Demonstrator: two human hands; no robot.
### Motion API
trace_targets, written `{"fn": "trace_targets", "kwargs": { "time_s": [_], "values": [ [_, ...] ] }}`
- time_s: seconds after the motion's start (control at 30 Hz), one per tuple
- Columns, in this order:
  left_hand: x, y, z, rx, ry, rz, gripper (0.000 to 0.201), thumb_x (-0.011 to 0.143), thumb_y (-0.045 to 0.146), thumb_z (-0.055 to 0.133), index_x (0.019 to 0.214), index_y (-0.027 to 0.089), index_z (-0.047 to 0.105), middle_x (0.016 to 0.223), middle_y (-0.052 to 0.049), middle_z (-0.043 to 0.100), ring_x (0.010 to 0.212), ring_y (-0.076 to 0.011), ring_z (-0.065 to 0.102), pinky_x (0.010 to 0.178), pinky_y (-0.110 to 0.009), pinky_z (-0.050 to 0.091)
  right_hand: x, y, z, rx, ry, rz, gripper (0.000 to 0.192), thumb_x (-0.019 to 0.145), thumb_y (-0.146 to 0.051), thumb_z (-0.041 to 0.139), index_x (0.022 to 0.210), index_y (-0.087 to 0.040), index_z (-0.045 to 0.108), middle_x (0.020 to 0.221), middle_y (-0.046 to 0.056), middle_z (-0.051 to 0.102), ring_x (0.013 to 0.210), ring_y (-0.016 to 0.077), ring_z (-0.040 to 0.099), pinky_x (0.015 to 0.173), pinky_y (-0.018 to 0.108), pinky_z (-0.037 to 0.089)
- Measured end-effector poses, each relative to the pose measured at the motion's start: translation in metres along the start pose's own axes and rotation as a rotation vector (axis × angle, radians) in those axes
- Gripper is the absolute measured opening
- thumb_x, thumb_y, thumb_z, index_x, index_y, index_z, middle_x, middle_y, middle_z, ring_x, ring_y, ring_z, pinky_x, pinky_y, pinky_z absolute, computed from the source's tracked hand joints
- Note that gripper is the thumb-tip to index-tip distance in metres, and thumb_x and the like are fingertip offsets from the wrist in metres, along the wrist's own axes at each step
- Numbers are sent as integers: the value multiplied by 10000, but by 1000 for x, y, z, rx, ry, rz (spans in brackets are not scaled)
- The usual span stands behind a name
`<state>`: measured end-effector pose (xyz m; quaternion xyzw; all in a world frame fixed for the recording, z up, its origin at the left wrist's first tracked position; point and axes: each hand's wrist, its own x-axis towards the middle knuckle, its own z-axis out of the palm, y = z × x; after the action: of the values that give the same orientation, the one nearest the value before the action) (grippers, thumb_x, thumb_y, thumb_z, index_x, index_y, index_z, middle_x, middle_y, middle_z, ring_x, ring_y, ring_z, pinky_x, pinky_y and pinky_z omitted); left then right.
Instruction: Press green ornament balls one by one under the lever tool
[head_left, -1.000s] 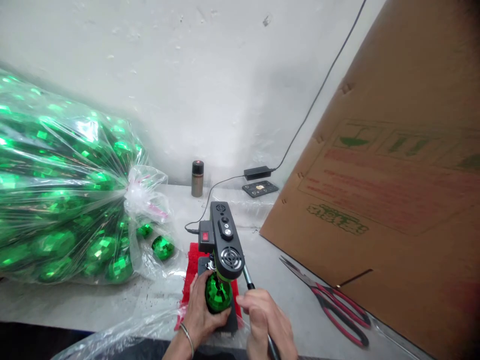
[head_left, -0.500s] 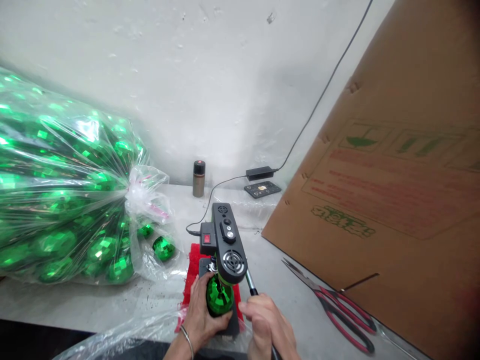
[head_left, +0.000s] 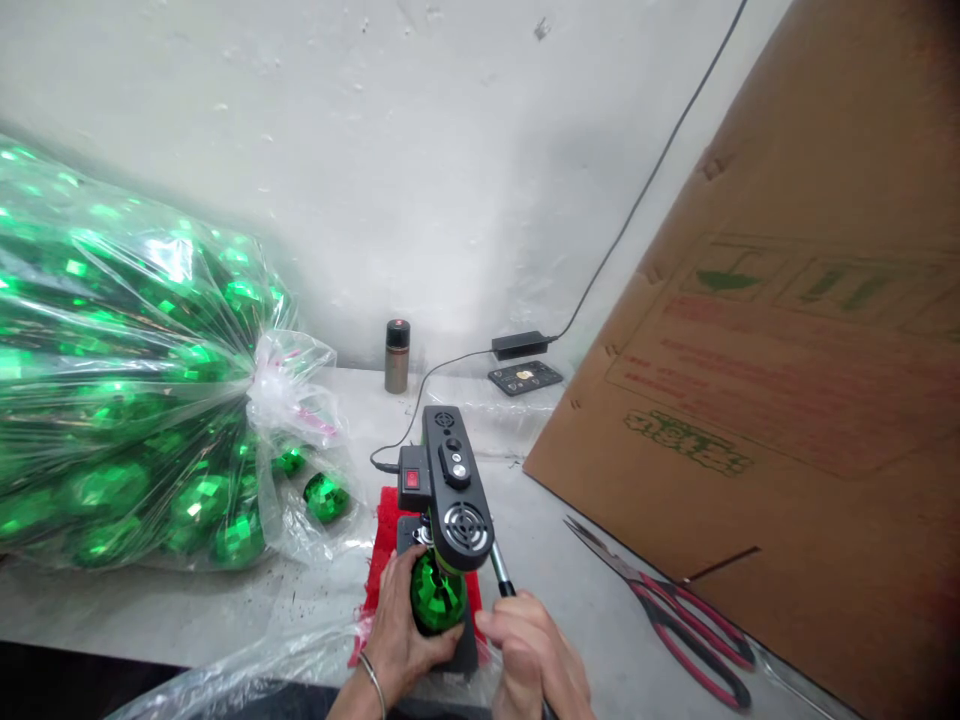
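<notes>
My left hand (head_left: 397, 630) is wrapped around a shiny faceted green ball (head_left: 436, 598) that sits under the head of a small black bench press machine (head_left: 450, 485) with a red switch. The machine stands on a red mat (head_left: 384, 545). My right hand (head_left: 534, 655) grips the machine's metal lever handle (head_left: 499, 572), which slants down to the right.
A big clear plastic bag of green balls (head_left: 127, 370) fills the left; one loose ball (head_left: 326, 495) lies by its mouth. Red-handled scissors (head_left: 675, 615) lie at right before a leaning cardboard sheet (head_left: 780, 370). A small can (head_left: 396, 355), power adapter (head_left: 519, 345) and cable are at the wall.
Both hands keep their holds. My right hand on the lever and the view have shifted only slightly; the ball stays under the press head.
</notes>
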<state>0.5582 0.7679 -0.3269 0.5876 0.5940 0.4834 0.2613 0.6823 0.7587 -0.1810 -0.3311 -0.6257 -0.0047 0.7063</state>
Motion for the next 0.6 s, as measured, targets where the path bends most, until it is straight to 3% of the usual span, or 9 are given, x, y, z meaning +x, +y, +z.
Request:
{"fn": "trace_targets", "kwargs": {
  "time_s": [0.2, 0.43, 0.6],
  "values": [
    [2, 4, -1, -2, 6, -6, 742, 637, 378, 811, 1337, 177, 667, 1304, -179, 746, 1220, -435, 700, 1103, -662, 554, -1, 1, 0, -6, -12, -24, 302, 1096, -207, 481, 860, -223, 669, 651, -9, 652, 526, 140, 607, 550, 290, 519],
    [1, 2, 0, 0, -12, -10, 744, 660, 398, 797, 1356, 176, 653, 1333, -189, 734, 1271, -446, 679, 1139, -676, 526, -6, -5, 1, 26, 4, 78, 296, 1106, -231, 489, 876, -223, 675, 686, -5, 655, 584, 141, 600, 590, 289, 491],
    [1, 0, 1, 17, 2, 19, 735, 673, 377, 796, 1360, 163, 648, 1322, -198, 726, 1255, -444, 688, 1122, -679, 541, -6, 0, -1, 17, -5, 46, 305, 1112, -248, 485, 873, -225, 672, 683, -5, 669, 580, 144, 612, 605, 294, 508]
  ]
}}
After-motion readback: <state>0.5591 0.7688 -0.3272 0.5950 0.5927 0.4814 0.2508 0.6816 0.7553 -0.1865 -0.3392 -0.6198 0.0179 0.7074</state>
